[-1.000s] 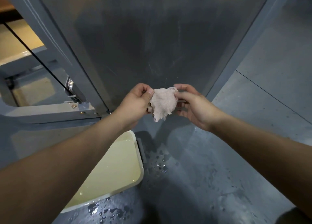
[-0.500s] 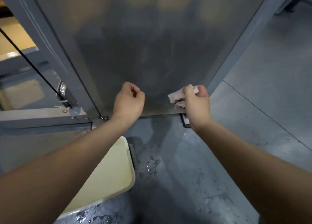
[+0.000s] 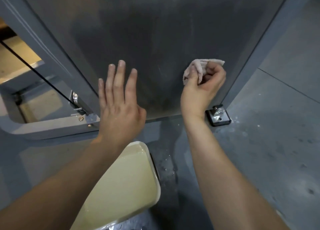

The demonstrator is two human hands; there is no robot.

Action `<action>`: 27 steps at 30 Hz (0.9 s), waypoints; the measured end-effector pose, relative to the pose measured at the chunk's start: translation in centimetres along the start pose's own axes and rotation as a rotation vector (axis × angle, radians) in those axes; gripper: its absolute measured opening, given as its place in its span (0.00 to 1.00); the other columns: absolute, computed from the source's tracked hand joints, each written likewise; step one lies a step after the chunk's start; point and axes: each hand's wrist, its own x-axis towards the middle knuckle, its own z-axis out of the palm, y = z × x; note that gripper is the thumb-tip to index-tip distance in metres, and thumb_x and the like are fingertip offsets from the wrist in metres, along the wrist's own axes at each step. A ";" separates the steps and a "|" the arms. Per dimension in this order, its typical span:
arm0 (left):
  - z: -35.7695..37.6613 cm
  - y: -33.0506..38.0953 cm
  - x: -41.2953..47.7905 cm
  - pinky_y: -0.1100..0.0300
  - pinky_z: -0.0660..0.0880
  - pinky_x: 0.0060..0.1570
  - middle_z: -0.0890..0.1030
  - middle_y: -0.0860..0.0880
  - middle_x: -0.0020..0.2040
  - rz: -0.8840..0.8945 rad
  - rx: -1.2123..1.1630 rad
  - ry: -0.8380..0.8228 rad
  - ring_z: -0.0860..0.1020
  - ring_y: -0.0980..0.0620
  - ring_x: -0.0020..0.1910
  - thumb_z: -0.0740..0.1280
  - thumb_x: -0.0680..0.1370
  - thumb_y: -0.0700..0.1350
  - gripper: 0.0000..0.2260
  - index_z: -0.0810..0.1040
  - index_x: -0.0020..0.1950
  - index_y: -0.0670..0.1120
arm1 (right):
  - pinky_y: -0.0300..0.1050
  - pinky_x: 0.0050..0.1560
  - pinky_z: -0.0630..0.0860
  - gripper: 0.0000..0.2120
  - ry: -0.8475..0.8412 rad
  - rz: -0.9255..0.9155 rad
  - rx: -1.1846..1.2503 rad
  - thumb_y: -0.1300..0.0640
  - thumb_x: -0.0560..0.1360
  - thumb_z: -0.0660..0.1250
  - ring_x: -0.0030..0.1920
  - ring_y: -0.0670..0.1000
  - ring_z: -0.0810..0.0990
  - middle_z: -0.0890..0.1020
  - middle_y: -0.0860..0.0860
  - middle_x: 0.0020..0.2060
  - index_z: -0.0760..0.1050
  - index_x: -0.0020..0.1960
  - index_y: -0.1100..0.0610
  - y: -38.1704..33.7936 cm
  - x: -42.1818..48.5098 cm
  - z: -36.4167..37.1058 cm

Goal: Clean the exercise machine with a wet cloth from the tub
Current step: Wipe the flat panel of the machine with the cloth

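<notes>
My right hand grips the wadded cloth against the machine's panel; my left hand is flat and empty (bracing). Drips could slicken the floor beside the tub.

Single head-worn wide-angle view, looking forward and steeply down along the person's own forearms, near the grey panel of the exercise machine, which fills the upper frame, left hand and right hand at mid-frame, tub at the bottom edge, floor at right.
</notes>
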 end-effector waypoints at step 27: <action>3.2 -2.4 0.6 0.39 0.48 0.80 0.48 0.37 0.83 -0.029 0.101 0.000 0.46 0.36 0.82 0.63 0.71 0.40 0.42 0.49 0.83 0.39 | 0.55 0.59 0.75 0.09 -0.234 -0.428 -0.139 0.70 0.74 0.65 0.54 0.62 0.77 0.76 0.57 0.53 0.77 0.54 0.66 -2.8 -1.4 2.6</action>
